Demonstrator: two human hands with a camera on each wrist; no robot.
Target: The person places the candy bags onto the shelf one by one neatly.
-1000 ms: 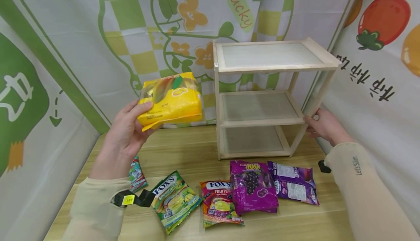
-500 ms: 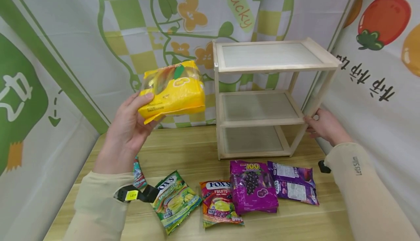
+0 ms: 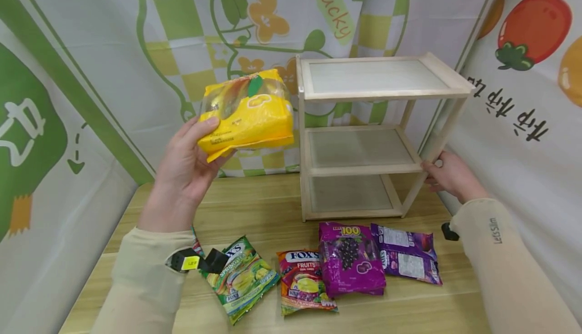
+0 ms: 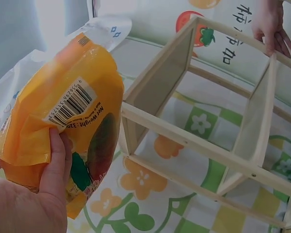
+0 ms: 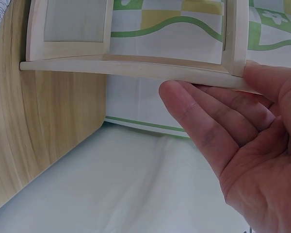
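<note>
My left hand (image 3: 184, 167) holds a yellow candy bag (image 3: 254, 132) with a mango picture and a see-through window. The thumb lies on the near side, and the fingers reach underneath. In the left wrist view, the bag's barcode side (image 4: 94, 73) shows against the fingers. Just right of the bag, on the table, stands a three-tier wooden shelf (image 3: 386, 93) with translucent panels. At its right front post, level with the middle tier, my right hand (image 3: 452, 175) pinches the wood. The right wrist view shows thumb and fingers on either side of that post (image 5: 145, 72).
Along the front of the wooden table (image 3: 254, 197) lie a green Fox's bag (image 3: 245, 278), a red Fox's bag (image 3: 306, 283), a purple grape candy bag (image 3: 352, 258) and a dark purple bag (image 3: 409, 255). My left sleeve partly hides another packet (image 3: 197, 245). Printed curtains enclose the table.
My left hand has lifted the yellow candy bag and carried it slightly right, closer to the shelf's top tier. The right hand and the shelf have stayed in place.
</note>
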